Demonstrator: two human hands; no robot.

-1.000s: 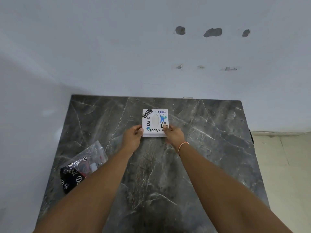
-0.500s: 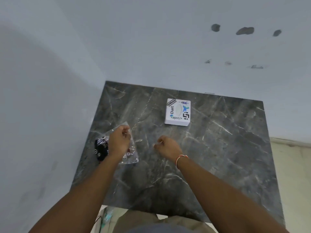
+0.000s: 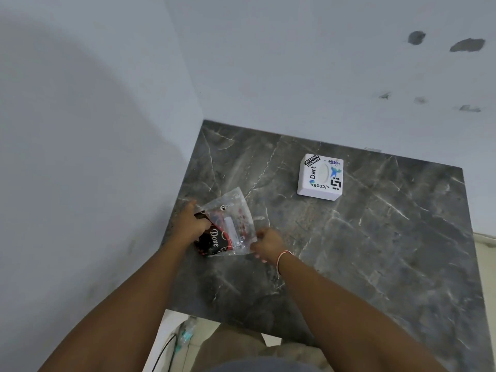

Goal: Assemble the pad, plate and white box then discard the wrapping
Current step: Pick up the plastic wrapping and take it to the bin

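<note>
A white box (image 3: 320,178) with stickers on its top lies alone on the dark marble table (image 3: 375,237), toward the back. Near the table's left edge both hands hold a clear plastic wrapping (image 3: 233,218) with a black "Dove" packet (image 3: 212,241) inside or under it. My left hand (image 3: 190,224) grips the wrapping's left side. At its lower right corner, my right hand (image 3: 268,244) pinches the plastic; a red thread circles that wrist. No pad or plate is visible apart from the box.
Pale walls enclose the table at the back and left. Below the table's front edge I see floor, a black cable (image 3: 163,353) and my lap. Tiled floor (image 3: 485,240) shows at the far right.
Both hands left the white box and moved back and left to the wrapping. The left hand reached it first, then the right joined. The view swung left.
</note>
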